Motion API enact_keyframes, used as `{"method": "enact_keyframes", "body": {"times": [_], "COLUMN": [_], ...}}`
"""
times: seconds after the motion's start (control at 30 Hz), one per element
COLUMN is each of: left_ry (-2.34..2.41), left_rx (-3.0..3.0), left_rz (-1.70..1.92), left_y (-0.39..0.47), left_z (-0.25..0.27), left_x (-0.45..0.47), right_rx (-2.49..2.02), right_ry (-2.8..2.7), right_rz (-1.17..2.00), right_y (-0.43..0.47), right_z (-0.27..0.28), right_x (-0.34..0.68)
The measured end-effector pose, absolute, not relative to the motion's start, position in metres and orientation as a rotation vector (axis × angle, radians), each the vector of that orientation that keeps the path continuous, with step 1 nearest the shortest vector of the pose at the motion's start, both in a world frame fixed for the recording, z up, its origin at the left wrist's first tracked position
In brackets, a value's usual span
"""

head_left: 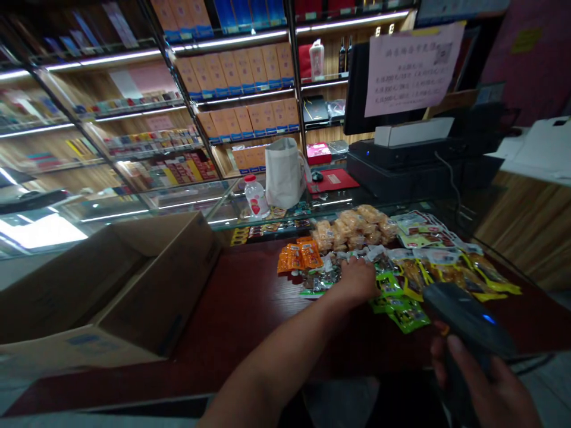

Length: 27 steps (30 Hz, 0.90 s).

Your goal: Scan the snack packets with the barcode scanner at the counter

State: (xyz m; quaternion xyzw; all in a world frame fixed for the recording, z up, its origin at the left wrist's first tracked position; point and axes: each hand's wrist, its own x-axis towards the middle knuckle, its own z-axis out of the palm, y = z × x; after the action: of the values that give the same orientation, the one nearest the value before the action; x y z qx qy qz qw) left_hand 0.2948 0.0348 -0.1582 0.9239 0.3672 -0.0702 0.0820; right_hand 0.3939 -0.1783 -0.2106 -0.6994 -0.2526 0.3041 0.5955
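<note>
My left hand (358, 278) reaches over the counter onto clear snack packets (325, 272) with dark contents. Its fingertips are hidden among them, so I cannot see whether they grip one. My right hand (484, 371) is wrapped around the handle of a black barcode scanner (468, 318), which has a blue light lit on top. Green snack packets (401, 306) lie just right of my left hand. Orange packets (300, 254) sit to the left, pale wrapped snacks (352, 227) are heaped behind, and yellow-edged bags (446, 272) lie toward the right.
A cardboard box (129, 285) with its top open stands on the left of the dark red counter (250, 303). Behind are a bottle with a red cap (256, 197), a white bag (284, 173), a cash register (388, 163) and a monitor with a paper notice (413, 71).
</note>
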Motion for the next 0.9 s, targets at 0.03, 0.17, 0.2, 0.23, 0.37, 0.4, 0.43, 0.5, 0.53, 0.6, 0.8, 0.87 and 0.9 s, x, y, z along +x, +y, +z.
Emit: {"method": "enact_keyframes", "body": {"times": [0.03, 0.17, 0.2, 0.23, 0.37, 0.4, 0.43, 0.5, 0.53, 0.6, 0.8, 0.87, 0.9], "left_ry": [1.103, 1.107, 1.102, 1.097, 1.076, 1.07, 1.063, 1.045, 1.034, 1.014, 0.986, 0.92, 0.88], "left_rx": [2.763, 2.752, 2.747, 2.743, 2.745, 2.746, 2.747, 2.74, 2.732, 2.706, 2.553, 2.339, 2.17], "left_rz": [-0.207, -0.245, -0.255, -0.261, -0.223, -0.204, -0.185, -0.142, -0.119, -0.061, 0.226, 0.427, 0.498], "left_y": [0.034, 0.036, 0.037, 0.038, 0.04, 0.04, 0.039, 0.037, 0.036, 0.033, 0.017, 0.008, 0.002], "left_z": [-0.159, -0.161, -0.161, -0.16, -0.158, -0.157, -0.157, -0.156, -0.156, -0.156, -0.159, -0.162, -0.163], "left_x": [0.295, 0.298, 0.299, 0.299, 0.3, 0.3, 0.299, 0.299, 0.298, 0.295, 0.265, 0.25, 0.243], "right_rx": [-1.623, -1.615, -1.617, -1.621, -1.647, -1.65, -1.648, -1.637, -1.635, -1.64, -1.616, -1.63, -1.629], "right_ry": [-0.575, -0.566, -0.562, -0.556, -0.558, -0.562, -0.562, -0.552, -0.546, -0.538, -0.529, -0.538, -0.54], "right_rz": [0.704, 0.736, 0.744, 0.745, 0.731, 0.73, 0.725, 0.712, 0.71, 0.714, 0.7, 0.649, 0.615], "right_y": [-0.178, -0.179, -0.18, -0.18, -0.182, -0.182, -0.182, -0.184, -0.184, -0.186, -0.18, -0.174, -0.17], "right_z": [-0.211, -0.213, -0.214, -0.215, -0.217, -0.218, -0.218, -0.219, -0.22, -0.221, -0.215, -0.207, -0.202], "right_x": [0.394, 0.395, 0.395, 0.396, 0.398, 0.399, 0.399, 0.4, 0.4, 0.4, 0.393, 0.386, 0.382]}}
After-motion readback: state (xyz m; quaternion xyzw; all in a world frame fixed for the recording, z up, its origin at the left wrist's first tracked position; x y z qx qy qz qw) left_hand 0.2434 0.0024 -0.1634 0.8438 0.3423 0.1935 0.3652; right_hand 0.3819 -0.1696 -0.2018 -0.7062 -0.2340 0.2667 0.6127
